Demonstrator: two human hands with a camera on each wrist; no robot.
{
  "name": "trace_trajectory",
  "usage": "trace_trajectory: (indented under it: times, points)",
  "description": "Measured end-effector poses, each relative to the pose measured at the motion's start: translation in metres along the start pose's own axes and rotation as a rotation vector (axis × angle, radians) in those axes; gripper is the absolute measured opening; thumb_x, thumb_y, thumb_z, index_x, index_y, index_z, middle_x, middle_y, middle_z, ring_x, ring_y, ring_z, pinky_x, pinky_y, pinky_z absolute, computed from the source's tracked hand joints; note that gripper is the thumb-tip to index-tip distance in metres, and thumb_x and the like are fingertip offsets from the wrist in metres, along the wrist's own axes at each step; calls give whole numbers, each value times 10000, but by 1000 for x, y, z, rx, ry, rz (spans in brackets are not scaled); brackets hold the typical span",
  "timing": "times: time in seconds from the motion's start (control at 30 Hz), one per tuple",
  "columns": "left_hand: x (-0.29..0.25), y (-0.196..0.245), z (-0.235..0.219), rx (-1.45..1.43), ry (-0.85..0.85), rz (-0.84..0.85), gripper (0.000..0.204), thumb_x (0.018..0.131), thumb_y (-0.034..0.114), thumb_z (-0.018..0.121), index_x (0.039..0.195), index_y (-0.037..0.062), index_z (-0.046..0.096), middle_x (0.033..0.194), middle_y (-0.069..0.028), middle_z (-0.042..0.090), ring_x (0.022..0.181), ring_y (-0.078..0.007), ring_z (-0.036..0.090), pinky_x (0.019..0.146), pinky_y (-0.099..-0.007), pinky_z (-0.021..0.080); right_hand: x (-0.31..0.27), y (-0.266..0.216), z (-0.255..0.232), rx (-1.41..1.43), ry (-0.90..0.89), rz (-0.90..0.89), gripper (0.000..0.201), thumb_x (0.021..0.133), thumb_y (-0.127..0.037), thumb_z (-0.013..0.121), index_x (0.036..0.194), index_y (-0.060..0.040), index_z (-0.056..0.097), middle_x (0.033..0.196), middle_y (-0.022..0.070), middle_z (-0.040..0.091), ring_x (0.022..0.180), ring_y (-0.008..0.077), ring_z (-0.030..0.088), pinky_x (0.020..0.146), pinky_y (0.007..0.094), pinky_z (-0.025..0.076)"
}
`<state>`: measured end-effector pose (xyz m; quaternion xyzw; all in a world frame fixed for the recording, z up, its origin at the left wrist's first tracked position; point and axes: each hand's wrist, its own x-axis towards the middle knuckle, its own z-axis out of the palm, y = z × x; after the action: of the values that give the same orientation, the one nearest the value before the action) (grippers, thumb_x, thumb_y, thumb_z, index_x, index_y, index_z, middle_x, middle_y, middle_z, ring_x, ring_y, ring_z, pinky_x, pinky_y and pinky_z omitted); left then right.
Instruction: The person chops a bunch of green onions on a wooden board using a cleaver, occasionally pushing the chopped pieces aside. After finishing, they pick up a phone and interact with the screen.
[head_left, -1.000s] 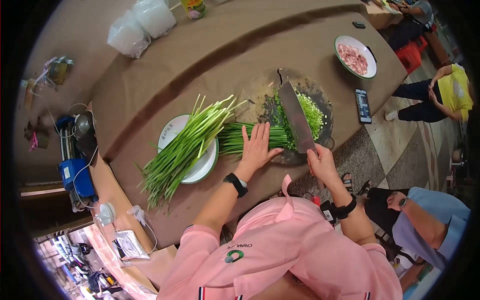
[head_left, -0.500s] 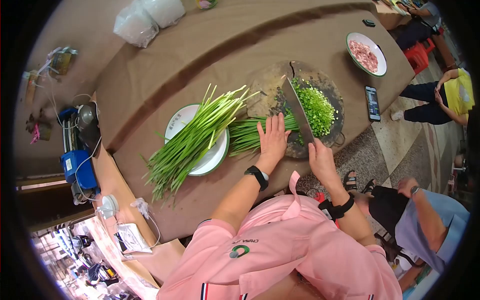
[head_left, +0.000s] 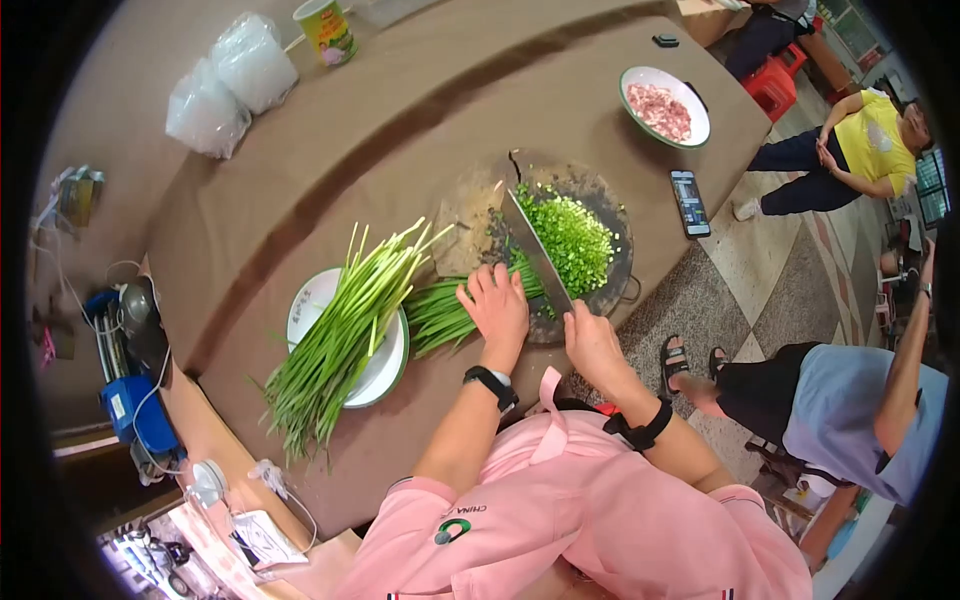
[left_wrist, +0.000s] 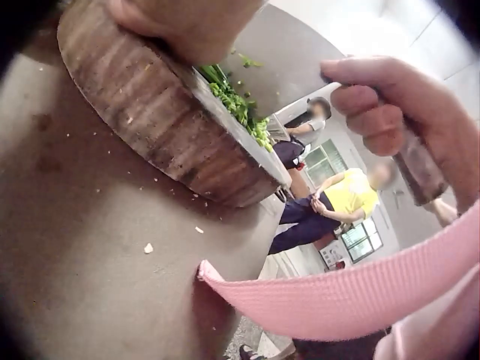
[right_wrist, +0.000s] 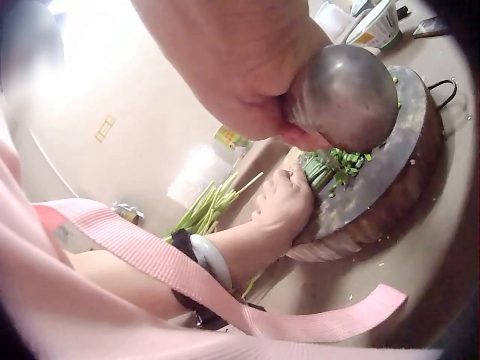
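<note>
My left hand (head_left: 495,308) holds down a bundle of green garlic chives (head_left: 440,310) on a round wooden chopping block (head_left: 460,235), fingers bent over the stalks. Just right of those fingers, a broad cleaver (head_left: 537,250) stands across the cut end of the bundle. My right hand (head_left: 593,345) grips its handle, whose rounded metal end (right_wrist: 349,97) shows large in the right wrist view. Chopped chives (head_left: 575,240) lie heaped on the block beyond the blade. More long chives (head_left: 345,340) lie over a white green-rimmed dish (head_left: 395,370) at left.
A bowl (head_left: 695,100) of minced meat (head_left: 658,110) and a phone (head_left: 690,203) lie right of the block. Plastic-wrapped packs (head_left: 250,65) and a yellow-green tub (head_left: 326,32) stand at the back. People stand past the table's right edge, one in a yellow shirt (head_left: 868,140).
The cleaver has shifted left along the bundle, and its blade now stands steeper. More of the chopped heap shows. My left fingers are more bent than before. The head view has swung.
</note>
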<state>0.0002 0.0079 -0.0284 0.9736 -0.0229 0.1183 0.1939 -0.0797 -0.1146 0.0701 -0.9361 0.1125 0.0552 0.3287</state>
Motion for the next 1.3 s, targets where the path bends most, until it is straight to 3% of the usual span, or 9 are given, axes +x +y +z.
trace_trajectory:
  times: [0.27,0.33,0.73,0.83,0.9,1.03,1.17,1.23,1.3]
  points:
    - [3,0,-1,17,-38,6,232,920,309,608,1069,131,608,1128,-91,546,1147,-280,464,1039,-518,281,7,0,-8,-88,-144,58,232,973,-151,512,935,70,571,740,343,620,747,535,621,684,587,502]
    - [2,0,1,28,-36,3,221,925,304,602,1070,137,608,1124,-97,546,1151,-287,459,1037,-523,277,24,6,8,-24,-39,-19,209,962,-118,525,893,74,574,742,348,616,746,535,618,679,580,501]
    - [5,2,1,18,-8,9,155,926,275,596,1002,139,598,1053,-104,533,1120,-297,467,1030,-534,283,32,10,19,-74,-80,17,227,939,-128,558,849,77,592,750,358,615,774,539,619,680,566,513]
    - [6,3,-4,60,-29,13,148,918,270,601,985,138,592,1045,-102,534,1108,-296,473,1028,-532,285,59,7,26,-54,13,-115,244,944,-126,546,843,92,588,697,344,610,683,509,637,625,544,525]
    - [5,2,-2,38,-3,21,147,916,269,602,982,138,592,1039,-100,534,1102,-294,476,1027,-531,288,75,-9,12,55,-158,91,285,958,-141,538,809,101,569,613,288,606,520,418,642,505,490,522]
    - [3,-1,1,-12,57,69,145,914,267,601,977,136,592,1026,-91,532,1083,-288,483,1026,-528,295,71,1,-7,233,-182,197,355,972,-178,551,746,95,533,536,186,575,377,274,589,375,400,469]
    - [0,-5,-2,-14,46,142,144,914,272,602,968,138,594,1024,-86,531,1077,-286,485,1020,-522,302,51,4,-20,236,-149,173,322,955,-160,566,761,96,556,572,233,596,470,368,629,457,443,503]
    - [0,-5,-3,-35,21,196,155,917,283,598,960,135,600,1030,-85,530,1080,-286,483,1018,-520,305,50,10,-15,74,20,-104,281,935,-144,584,782,93,590,651,294,608,631,472,637,576,492,514]
    - [0,-3,-6,-44,-11,182,156,925,287,588,963,136,594,1036,-84,527,1088,-284,482,1031,-521,298,53,4,-12,66,-8,-86,265,927,-139,591,791,89,603,687,309,605,697,496,622,620,507,506]
